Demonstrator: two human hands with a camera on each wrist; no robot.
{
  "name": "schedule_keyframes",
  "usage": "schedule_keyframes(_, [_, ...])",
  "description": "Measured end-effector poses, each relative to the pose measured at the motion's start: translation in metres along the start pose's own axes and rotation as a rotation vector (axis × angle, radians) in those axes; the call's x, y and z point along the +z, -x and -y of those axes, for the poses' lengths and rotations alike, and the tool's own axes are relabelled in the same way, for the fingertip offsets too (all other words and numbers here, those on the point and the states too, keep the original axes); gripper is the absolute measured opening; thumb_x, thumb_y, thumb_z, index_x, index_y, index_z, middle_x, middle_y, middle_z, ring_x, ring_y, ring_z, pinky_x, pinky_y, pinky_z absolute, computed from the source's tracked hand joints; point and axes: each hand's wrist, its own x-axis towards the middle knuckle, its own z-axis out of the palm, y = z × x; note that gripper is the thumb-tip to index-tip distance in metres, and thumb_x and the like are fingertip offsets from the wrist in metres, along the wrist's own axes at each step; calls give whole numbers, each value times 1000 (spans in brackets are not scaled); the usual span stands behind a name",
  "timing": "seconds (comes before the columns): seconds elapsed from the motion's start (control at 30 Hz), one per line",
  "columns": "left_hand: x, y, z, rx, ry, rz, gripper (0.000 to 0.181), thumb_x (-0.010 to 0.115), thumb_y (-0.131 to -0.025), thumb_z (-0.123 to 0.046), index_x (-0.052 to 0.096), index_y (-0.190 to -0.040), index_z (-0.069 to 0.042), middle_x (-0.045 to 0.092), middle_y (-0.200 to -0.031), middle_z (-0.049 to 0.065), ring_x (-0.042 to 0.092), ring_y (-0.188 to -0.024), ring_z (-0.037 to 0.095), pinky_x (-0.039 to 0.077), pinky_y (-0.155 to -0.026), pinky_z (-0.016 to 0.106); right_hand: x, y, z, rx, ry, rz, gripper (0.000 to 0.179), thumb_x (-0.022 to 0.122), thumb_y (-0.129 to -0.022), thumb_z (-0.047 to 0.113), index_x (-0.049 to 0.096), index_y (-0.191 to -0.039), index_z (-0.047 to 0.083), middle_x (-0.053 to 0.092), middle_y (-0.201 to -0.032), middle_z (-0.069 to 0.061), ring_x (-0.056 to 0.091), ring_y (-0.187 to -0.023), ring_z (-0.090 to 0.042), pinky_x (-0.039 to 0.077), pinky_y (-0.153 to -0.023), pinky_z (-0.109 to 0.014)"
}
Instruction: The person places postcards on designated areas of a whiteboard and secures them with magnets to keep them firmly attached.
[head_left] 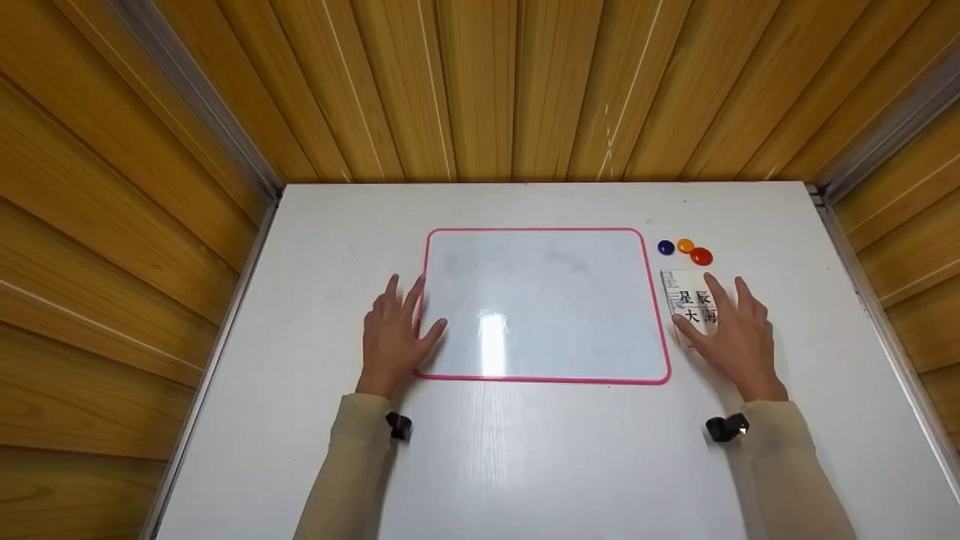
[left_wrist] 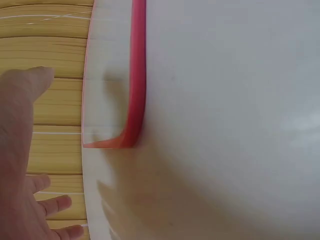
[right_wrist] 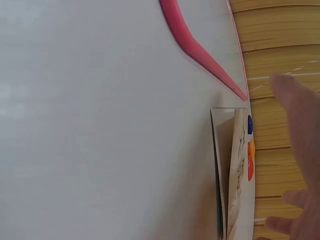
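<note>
A whiteboard with a pink frame [head_left: 540, 300] lies flat on the white table. My left hand [head_left: 394, 330] hovers over its left edge, fingers spread and holding nothing; the left wrist view shows the board's pink corner [left_wrist: 134, 115] beside that hand [left_wrist: 20, 135]. My right hand [head_left: 735, 337] is spread above a stack of cards or thin booklet [head_left: 679, 281] with black Chinese characters, partly covering it. In the right wrist view the stack's top sheet [right_wrist: 237, 165] looks slightly lifted. Beyond it lie a blue round magnet-like disc [head_left: 666, 247], an orange one [head_left: 685, 245] and a red one [head_left: 701, 256].
The white table [head_left: 525, 465] is enclosed at the back and sides by wood-patterned panels [head_left: 480, 90]. Metal posts [head_left: 202, 90] stand at the corners. A small black wrist device [head_left: 726, 429] sits on each sleeve. Light reflects off the board's surface.
</note>
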Motion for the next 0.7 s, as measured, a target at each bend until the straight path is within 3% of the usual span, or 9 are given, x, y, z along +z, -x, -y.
schedule_keyframes(0.17, [-4, -3, -4, -37, 38, 40, 82, 64, -91, -62, 37, -160, -29, 34, -161, 20, 50, -130, 41, 50, -93, 59, -4, -4, -2, 7, 18, 25, 94, 63, -93, 63, 20, -165, 21, 11, -164, -32, 28, -132, -65, 28, -100, -77])
schedule_keyframes(0.47, [-5, -4, -7, -106, 125, 106, 80, 67, -91, -58, 38, -159, -28, 39, -154, 19, 55, -122, 37, 56, -82, 57, -9, -9, -4, 36, 18, 98, 95, 62, -92, 65, 22, -164, 19, 12, -162, -34, 28, -130, -63, 32, -99, -77])
schedule_keyframes(0.6, [-6, -5, -10, -147, 144, 131, 81, 66, -92, -58, 35, -160, -29, 46, -142, 19, 63, -97, 32, 57, -70, 49, -12, -10, -5, 49, 4, 108, 91, 64, -94, 60, 25, -164, 17, 15, -160, -36, 29, -128, -63, 35, -96, -76])
schedule_keyframes(0.7, [-7, -5, -12, -162, 161, 143, 83, 67, -92, -55, 29, -162, -30, 51, -132, 20, 61, -79, 28, 55, -65, 46, -13, -11, -4, 56, -4, 112, 87, 65, -96, 56, 27, -163, 15, 19, -158, -37, 31, -126, -63, 38, -93, -75])
